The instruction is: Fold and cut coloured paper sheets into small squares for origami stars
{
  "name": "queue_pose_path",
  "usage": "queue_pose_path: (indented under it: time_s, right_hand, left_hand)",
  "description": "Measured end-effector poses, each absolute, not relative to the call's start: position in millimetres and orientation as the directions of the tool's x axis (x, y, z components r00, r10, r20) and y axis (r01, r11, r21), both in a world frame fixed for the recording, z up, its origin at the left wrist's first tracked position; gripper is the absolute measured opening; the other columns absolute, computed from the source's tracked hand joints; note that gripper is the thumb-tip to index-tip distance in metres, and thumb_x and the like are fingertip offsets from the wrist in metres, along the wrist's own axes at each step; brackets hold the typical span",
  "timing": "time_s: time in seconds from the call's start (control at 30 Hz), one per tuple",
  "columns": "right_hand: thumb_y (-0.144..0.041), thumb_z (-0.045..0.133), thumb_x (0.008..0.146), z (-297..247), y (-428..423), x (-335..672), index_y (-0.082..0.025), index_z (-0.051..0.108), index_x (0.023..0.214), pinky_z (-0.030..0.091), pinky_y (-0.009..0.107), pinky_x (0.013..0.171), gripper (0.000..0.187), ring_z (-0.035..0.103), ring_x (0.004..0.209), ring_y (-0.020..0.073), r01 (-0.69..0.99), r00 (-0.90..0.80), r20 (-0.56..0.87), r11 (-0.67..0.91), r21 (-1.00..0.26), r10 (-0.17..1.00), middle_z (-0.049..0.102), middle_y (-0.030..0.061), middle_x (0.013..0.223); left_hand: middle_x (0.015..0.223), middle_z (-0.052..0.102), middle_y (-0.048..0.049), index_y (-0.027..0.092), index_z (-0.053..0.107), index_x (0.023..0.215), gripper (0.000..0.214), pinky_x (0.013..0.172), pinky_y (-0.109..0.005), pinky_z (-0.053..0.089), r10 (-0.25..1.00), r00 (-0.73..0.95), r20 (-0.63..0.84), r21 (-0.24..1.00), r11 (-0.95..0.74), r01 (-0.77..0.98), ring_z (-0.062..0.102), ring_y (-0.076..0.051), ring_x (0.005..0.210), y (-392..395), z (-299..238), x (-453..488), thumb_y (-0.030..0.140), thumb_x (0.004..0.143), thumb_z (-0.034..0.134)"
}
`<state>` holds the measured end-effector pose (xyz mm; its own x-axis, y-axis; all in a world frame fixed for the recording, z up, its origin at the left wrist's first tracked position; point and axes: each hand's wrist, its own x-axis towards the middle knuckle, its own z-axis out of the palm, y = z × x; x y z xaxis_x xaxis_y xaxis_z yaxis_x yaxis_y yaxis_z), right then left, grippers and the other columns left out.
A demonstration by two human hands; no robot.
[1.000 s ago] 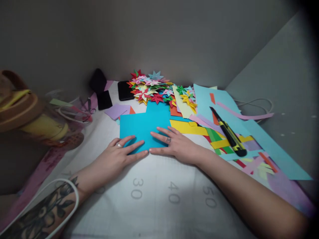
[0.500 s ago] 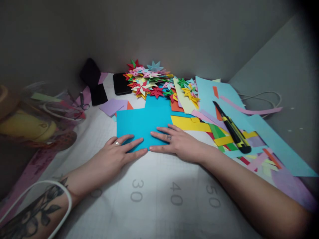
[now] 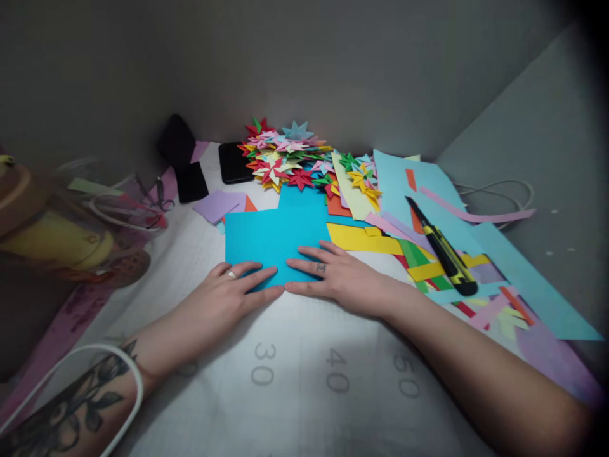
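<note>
A bright blue sheet of paper lies flat on the white gridded mat, in the middle of the view. My left hand rests with spread fingers on its lower left part. On its lower right part lies my right hand, palm down and fingers apart. Both sets of fingertips meet near the sheet's front edge. A blue area reaches back from the sheet toward a heap of folded paper stars in many colours. To the right, a black and yellow utility knife lies across paper strips.
Light blue sheets and coloured paper strips cover the right side. Purple paper squares, a black phone and scissors lie at the back left. A see-through bottle stands at far left; a white cable loops over my left forearm.
The view has shifted slightly. My left fingers have slid a little along the front edge of the blue sheet, closer to my right hand. Otherwise both hands stay flat on the paper.
</note>
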<state>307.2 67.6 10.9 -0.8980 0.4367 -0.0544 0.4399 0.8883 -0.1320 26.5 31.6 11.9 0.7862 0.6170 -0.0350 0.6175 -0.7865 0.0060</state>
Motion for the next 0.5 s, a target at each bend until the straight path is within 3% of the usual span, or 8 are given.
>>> queue_pose_path:
  time_s: [0.1,0.33,0.5]
  right_hand:
    - [-0.018,0.042,0.098,8,63,306,-0.035,0.044,0.139,0.029,0.061,0.106,0.045,0.030,0.139,0.0299,0.427,-0.903,-0.034,0.892,-0.149,0.427,0.041,0.0046,0.148]
    - [-0.013,0.041,0.094,-1,53,300,-0.018,0.059,0.127,0.046,0.047,0.095,0.038,0.048,0.126,0.0266,0.500,-0.827,0.161,0.836,-0.227,0.538,0.058,0.0102,0.133]
    - [-0.016,0.045,0.092,1,47,294,-0.017,0.064,0.120,0.048,0.049,0.093,0.033,0.051,0.123,0.0295,0.498,-0.812,0.221,0.839,-0.219,0.540,0.061,0.0111,0.129]
  left_hand:
    - [0.143,0.049,-0.0011,0.035,0.047,0.137,0.045,0.092,-0.040,0.035,0.634,0.773,0.004,0.042,-0.773,0.633,0.045,-0.026,0.126,28,7,28,0.016,0.097,0.039]
    - [0.133,0.058,-0.0064,0.024,0.053,0.132,0.040,0.096,-0.039,0.045,0.682,0.721,0.124,0.230,-0.726,0.648,0.050,-0.023,0.124,25,-3,29,0.015,0.095,0.040]
    - [0.141,0.051,-0.0096,0.025,0.052,0.134,0.039,0.102,-0.052,0.041,0.687,0.718,0.111,0.265,-0.717,0.645,0.040,-0.029,0.134,21,-5,36,0.022,0.096,0.042]
